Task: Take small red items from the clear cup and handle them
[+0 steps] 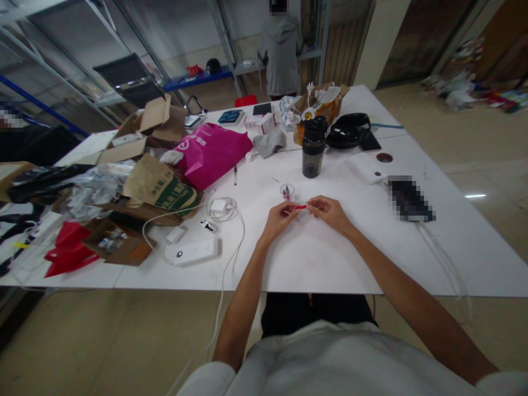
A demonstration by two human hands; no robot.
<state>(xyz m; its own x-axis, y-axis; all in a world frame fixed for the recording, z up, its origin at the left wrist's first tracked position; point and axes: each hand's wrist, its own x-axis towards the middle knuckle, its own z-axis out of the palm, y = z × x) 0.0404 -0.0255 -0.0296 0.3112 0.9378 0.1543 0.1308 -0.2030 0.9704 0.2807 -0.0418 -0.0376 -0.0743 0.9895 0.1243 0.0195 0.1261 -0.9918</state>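
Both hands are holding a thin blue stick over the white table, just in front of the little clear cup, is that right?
Not quite: the thin stick is red, not blue, as the head view shows. The left hand and right hand do hold it over the white table, just in front of the little clear cup.

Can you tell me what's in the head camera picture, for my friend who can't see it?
Two bare hands, the left hand and the right hand, hold a thin red stick between them over a white table. Just beyond stand a small clear cup and a dark bottle, with bags and boxes piled to the left.
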